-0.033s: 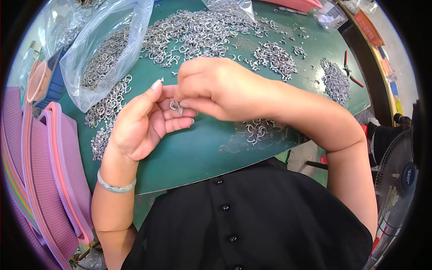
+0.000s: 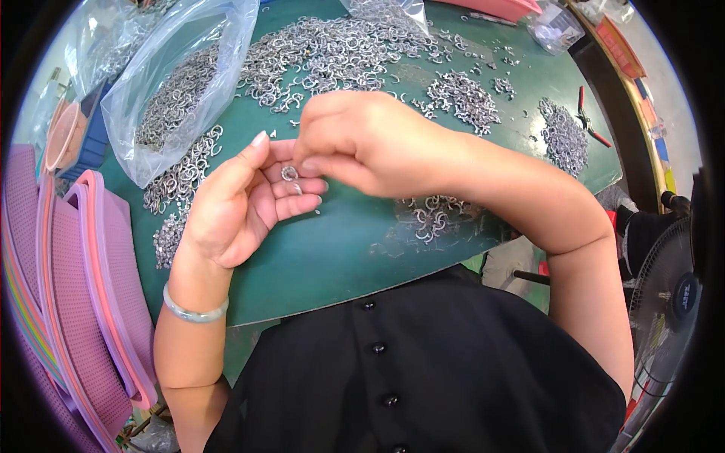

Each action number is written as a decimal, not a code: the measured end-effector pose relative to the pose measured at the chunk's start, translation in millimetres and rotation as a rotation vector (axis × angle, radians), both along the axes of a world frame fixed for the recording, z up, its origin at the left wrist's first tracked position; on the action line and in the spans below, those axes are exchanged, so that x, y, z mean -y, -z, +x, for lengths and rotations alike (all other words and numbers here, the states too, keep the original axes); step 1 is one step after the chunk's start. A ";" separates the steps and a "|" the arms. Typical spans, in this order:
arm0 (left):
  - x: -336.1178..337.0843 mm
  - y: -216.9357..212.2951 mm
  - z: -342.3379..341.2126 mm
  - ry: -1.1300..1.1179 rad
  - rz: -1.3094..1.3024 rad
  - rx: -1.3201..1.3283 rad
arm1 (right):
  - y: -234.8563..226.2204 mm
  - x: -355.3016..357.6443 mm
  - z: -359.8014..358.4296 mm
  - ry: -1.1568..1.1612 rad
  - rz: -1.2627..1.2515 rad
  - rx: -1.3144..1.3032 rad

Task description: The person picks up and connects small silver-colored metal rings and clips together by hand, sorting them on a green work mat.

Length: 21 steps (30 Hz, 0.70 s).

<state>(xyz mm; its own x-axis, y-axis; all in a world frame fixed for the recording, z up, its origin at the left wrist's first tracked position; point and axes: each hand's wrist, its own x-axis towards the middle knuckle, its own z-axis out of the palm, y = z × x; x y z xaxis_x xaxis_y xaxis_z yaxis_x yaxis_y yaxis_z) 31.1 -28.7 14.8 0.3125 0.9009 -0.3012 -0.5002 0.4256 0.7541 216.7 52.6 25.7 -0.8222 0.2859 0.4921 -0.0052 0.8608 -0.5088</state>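
Note:
My left hand point(image 2: 242, 196) is palm up with fingers half curled. A small silvery metal ring point(image 2: 289, 173) lies on its fingers, and a curved metal piece point(image 2: 297, 188) rests beside it. Above those fingers my right hand point(image 2: 362, 143) is closed in a pinch, its fingertips touching the left fingers. What the pinch holds, if anything, is hidden. A tiny light piece point(image 2: 318, 212) shows just below the left fingertips. Ahead of both hands spreads a large heap of curved metal pieces point(image 2: 325, 57). Some similar pieces point(image 2: 429, 219) lie under my right forearm.
A clear plastic bag point(image 2: 234, 68) of metal rings stands at the left on the green table point(image 2: 317, 264). Smaller heaps point(image 2: 462, 98) point(image 2: 563, 140) lie to the right, near red-handled pliers point(image 2: 596, 134). Purple baskets point(image 2: 113, 279) stand left; a fan point(image 2: 664, 294) stands right.
My right hand has shifted slightly up, and the metal ring on the left fingers has moved a little up and left. A tiny piece now shows below the left fingertips.

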 end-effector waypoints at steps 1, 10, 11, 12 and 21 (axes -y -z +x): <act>-1.7 1.7 -4.1 -0.009 0.010 0.041 | 0.3 -2.6 1.0 0.060 -0.007 0.029; -4.6 4.9 -14.7 -0.130 0.049 -0.052 | 8.3 -4.0 2.3 0.109 0.027 0.337; -4.6 5.0 -14.4 -0.133 0.062 -0.063 | 8.2 -4.5 2.2 0.097 0.032 0.352; -4.2 4.5 -14.2 -0.136 0.061 -0.065 | 8.1 -5.4 1.3 0.083 0.037 0.366; -3.9 1.6 -15.1 -0.172 0.073 -0.125 | 5.6 -15.1 14.6 0.087 -0.033 0.339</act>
